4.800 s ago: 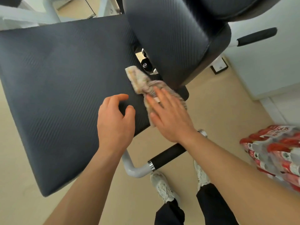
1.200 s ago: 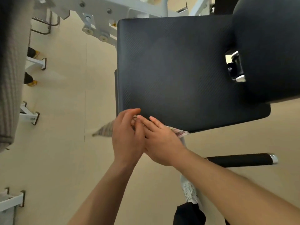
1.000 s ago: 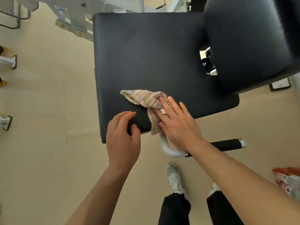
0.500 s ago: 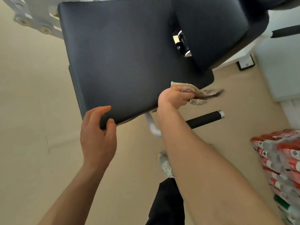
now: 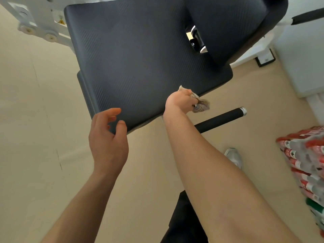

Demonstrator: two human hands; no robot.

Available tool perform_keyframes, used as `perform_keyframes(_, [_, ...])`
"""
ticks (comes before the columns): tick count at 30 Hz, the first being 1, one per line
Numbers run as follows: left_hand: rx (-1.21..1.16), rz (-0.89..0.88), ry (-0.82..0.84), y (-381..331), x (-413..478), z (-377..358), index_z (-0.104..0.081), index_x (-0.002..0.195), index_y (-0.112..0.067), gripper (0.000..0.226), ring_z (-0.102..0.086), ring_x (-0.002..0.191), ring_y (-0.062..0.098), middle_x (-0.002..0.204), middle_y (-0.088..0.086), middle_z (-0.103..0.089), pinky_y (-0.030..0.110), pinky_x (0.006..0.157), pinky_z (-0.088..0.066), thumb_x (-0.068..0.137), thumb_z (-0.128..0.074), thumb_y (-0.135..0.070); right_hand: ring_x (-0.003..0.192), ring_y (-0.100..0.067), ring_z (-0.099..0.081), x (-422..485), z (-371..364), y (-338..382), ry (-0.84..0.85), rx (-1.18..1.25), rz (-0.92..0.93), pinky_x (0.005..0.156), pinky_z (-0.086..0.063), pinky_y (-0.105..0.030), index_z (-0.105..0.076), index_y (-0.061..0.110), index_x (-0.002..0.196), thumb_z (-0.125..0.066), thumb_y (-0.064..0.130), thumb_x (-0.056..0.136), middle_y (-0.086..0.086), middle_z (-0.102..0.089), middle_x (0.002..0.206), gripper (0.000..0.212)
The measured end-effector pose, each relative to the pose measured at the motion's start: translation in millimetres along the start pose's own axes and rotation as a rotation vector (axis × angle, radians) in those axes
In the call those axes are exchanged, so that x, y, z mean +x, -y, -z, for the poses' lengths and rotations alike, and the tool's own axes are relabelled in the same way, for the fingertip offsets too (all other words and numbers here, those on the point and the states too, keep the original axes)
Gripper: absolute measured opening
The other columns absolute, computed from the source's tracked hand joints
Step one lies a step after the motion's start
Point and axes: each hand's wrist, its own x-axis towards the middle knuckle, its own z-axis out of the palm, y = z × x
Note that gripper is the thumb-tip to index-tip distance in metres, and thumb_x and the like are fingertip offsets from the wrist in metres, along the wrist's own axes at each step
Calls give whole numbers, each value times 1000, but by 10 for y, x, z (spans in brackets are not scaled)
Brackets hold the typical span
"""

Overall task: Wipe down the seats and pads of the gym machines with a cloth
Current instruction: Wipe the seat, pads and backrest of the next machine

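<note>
A wide dark grey seat pad fills the upper middle of the head view, with a second dark pad standing over its far right corner. My right hand is closed around a bunched striped cloth at the pad's near right edge; most of the cloth is hidden in the fist. My left hand hovers at the pad's near left corner, fingers spread and curled, holding nothing.
A black-gripped handle sticks out under the seat on the right. White machine frame lies at upper left. Shrink-wrapped bottle packs sit on the beige floor at right. A white cabinet stands at upper right.
My right hand gathered the cloth from flat on the pad into a fist and moved to the near right edge. My left hand lifted off the pad's corner.
</note>
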Motion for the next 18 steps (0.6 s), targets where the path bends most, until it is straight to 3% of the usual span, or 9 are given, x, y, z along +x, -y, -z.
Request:
perform_keyframes(3, [-14, -10, 7, 9, -9, 93, -58, 109, -32, 24, -56, 104, 9, 114, -10, -59, 5, 72, -41, 96, -55, -12, 124, -35, -52, 149, 61, 110, -90, 0, 171, 86, -45, -35, -27, 9, 153, -36, 33, 107, -21, -37, 150, 53])
perform_keyframes(7, [13, 61, -31, 218, -112, 265, -62, 111, -29, 21, -58, 100, -1, 113, -12, -62, 11, 82, -41, 98, -51, -16, 127, -34, -50, 175, 131, 127, -91, -20, 169, 84, -43, -31, -23, 13, 156, -34, 31, 108, -20, -35, 152, 52])
perform_keyframes(10, [-50, 186, -94, 394, -210, 378, -65, 112, -22, 24, -57, 97, -10, 112, -12, -65, -1, 74, -36, 98, -47, -16, 135, -40, -40, -266, 114, -127, -4, -81, 198, 98, -40, -42, -14, 11, 159, -29, 23, 107, -20, -27, 157, 55])
perform_keyframes(12, [-78, 209, -136, 479, -279, 445, -66, 112, -20, 26, -60, 103, -1, 113, -11, -67, 5, 79, -39, 96, -45, -16, 142, -41, -29, -680, 141, -537, 161, -126, 288, 110, -33, -46, -3, 6, 160, -29, 16, 105, -18, -15, 162, 61])
perform_keyframes(15, [-94, 214, -192, 581, -296, 488, -67, 109, -19, 28, -63, 107, 10, 111, -11, -68, 15, 85, -42, 95, -42, -18, 143, -38, -28, -1111, 144, -934, 264, -264, 271, 115, -33, -42, 5, 8, 159, -34, 24, 107, -20, -12, 163, 67])
perform_keyframes(18, [-141, 180, -187, 679, -275, 486, -66, 106, -16, 31, -64, 105, 11, 109, -10, -69, 9, 82, -43, 96, -37, -20, 140, -36, -34, -1039, 147, -923, 297, -254, 213, 111, -36, -41, 4, 7, 159, -32, 26, 108, -17, -16, 163, 65])
